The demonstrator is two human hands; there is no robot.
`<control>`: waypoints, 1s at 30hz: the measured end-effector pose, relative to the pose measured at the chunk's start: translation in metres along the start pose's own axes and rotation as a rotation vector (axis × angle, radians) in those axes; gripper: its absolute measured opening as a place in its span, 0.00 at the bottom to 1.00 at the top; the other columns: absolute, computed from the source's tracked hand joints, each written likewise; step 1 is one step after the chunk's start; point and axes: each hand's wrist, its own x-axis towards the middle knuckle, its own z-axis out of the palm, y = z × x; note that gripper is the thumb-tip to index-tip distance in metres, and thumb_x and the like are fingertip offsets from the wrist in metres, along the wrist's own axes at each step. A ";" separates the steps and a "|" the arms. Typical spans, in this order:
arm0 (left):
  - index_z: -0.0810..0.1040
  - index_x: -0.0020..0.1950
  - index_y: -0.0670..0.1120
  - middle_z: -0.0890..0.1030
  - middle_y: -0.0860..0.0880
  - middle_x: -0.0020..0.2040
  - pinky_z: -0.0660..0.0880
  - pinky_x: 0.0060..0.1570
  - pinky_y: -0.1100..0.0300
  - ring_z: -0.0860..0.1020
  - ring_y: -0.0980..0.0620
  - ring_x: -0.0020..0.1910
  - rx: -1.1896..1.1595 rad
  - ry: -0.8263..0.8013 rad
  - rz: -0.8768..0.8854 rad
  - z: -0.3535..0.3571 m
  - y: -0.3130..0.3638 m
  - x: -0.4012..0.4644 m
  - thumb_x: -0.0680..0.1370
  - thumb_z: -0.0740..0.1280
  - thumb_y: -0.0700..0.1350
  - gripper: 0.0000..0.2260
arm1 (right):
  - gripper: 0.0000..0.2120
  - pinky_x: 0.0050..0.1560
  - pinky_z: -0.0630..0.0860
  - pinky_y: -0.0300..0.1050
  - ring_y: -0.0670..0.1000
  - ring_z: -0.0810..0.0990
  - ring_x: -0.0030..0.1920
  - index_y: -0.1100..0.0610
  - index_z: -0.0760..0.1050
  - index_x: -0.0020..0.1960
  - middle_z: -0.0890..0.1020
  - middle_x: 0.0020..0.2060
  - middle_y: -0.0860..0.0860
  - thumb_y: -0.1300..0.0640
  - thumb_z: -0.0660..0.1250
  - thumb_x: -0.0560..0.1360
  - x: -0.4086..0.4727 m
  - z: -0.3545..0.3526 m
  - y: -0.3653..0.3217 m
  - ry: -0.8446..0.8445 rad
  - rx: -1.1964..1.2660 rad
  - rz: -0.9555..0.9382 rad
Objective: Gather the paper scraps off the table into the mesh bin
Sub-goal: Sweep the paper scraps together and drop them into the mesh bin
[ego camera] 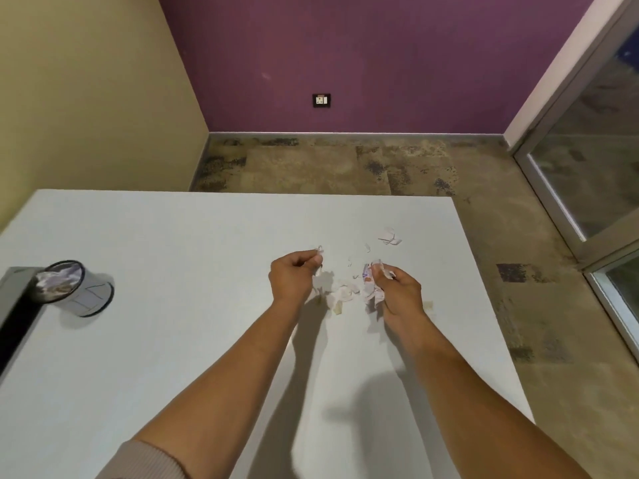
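Note:
Torn white paper scraps [342,291] lie in a small heap on the white table [173,340], right of centre. A few more scraps [390,236] rest farther back, and tiny bits are scattered between. My left hand [294,280] is closed, pinching a small scrap at its fingertips just left of the heap. My right hand [399,295] is closed around a crumpled bunch of scraps, right of the heap. The mesh bin [74,288] stands far left on the table, with paper visible inside it.
A dark grey object [14,305] sits at the table's left edge, touching the bin. The table's far edge and right edge drop to a mottled brown floor [345,164]. A glass door [594,150] stands at the right.

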 end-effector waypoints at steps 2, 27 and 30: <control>0.86 0.44 0.47 0.86 0.51 0.38 0.78 0.51 0.59 0.82 0.56 0.39 -0.063 0.011 -0.019 -0.025 0.005 -0.005 0.73 0.74 0.41 0.02 | 0.03 0.37 0.75 0.43 0.51 0.82 0.34 0.58 0.81 0.47 0.85 0.44 0.56 0.60 0.72 0.74 -0.019 0.018 0.000 -0.019 0.044 0.024; 0.84 0.43 0.51 0.85 0.56 0.41 0.75 0.43 0.72 0.82 0.62 0.42 -0.377 0.479 -0.035 -0.380 0.004 0.051 0.72 0.74 0.40 0.06 | 0.11 0.37 0.80 0.36 0.49 0.83 0.40 0.65 0.77 0.57 0.83 0.44 0.55 0.64 0.69 0.76 -0.168 0.347 0.099 -0.331 0.149 0.208; 0.83 0.40 0.52 0.84 0.56 0.40 0.74 0.36 0.75 0.81 0.61 0.40 -0.375 0.534 -0.028 -0.405 0.001 0.067 0.72 0.75 0.39 0.07 | 0.09 0.39 0.79 0.36 0.49 0.82 0.40 0.65 0.77 0.55 0.83 0.44 0.55 0.64 0.69 0.76 -0.168 0.378 0.110 -0.338 0.110 0.203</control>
